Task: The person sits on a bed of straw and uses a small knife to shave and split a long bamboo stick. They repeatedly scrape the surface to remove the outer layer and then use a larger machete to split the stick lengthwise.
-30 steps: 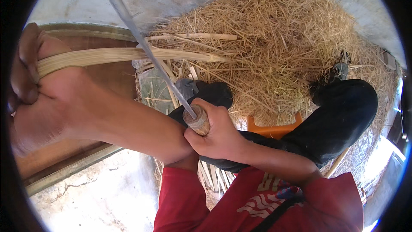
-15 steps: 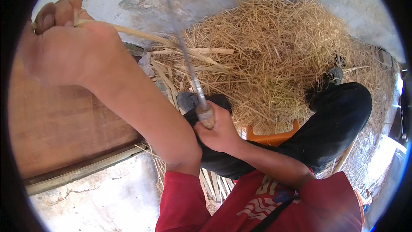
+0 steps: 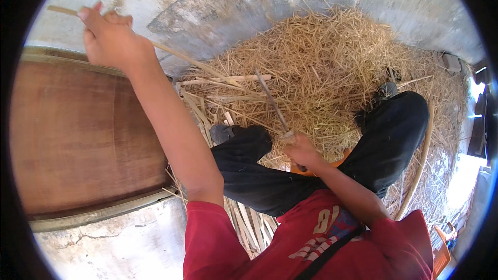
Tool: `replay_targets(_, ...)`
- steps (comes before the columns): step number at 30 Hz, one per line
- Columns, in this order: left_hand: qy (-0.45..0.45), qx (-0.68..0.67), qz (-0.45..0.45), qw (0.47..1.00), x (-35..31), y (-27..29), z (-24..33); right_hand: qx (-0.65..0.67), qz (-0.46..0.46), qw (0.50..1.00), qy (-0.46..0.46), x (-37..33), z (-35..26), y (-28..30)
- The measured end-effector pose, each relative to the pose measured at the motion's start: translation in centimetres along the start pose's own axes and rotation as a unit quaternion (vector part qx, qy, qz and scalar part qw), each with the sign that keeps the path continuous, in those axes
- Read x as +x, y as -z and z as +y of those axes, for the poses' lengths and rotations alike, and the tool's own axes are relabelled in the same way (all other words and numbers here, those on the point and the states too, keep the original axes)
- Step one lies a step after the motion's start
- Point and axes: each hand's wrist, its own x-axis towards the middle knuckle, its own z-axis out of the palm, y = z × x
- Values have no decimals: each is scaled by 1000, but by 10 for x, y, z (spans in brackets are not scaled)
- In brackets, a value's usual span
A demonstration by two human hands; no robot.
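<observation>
My left hand (image 3: 115, 39) is raised at the upper left with its fingers closed around a long, thin bamboo strip (image 3: 191, 62). One short end of the strip juts out past the fingers; the rest slants down toward the pile of shavings. In front of my lap, my right hand (image 3: 303, 151) grips the handle of a knife (image 3: 273, 102). Its narrow blade points up and away from me, apart from the strip. Some of the fingers of my right hand are hidden.
A big heap of straw-like shavings (image 3: 321, 67) lies against the grey wall (image 3: 233, 5). To the left is a brown wooden panel (image 3: 78, 140). Split strips (image 3: 254, 228) lie beside my legs, and part of an orange seat (image 3: 345, 161) shows between them.
My left hand has moved away from me and slightly right, still holding the strip. The knife in my right hand has shifted right, away from the strip.
</observation>
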Motion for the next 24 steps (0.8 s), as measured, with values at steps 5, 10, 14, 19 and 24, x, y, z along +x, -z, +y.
replay_targets(5, 82, 105, -29, 991, -80, 66, -82, -81, 94, 958, 258, -63, 11, 90)
replay_targets(10, 310, 48, 80, 946, -181, 121, -146, 94, 262, 951, 131, -151, 3, 144)
replay_targets(14, 299, -18, 82, 951, -162, 110, -114, 177, 350, 911, 130, -182, 14, 163)
replay_targets(19, 266, -226, -154, 924, -67, 114, 49, 223, 336, 901, 163, -187, 30, 157)
replay_targets(24, 257, -484, -260, 795, -26, 127, 97, 200, 261, 928, 175, -175, 25, 129)
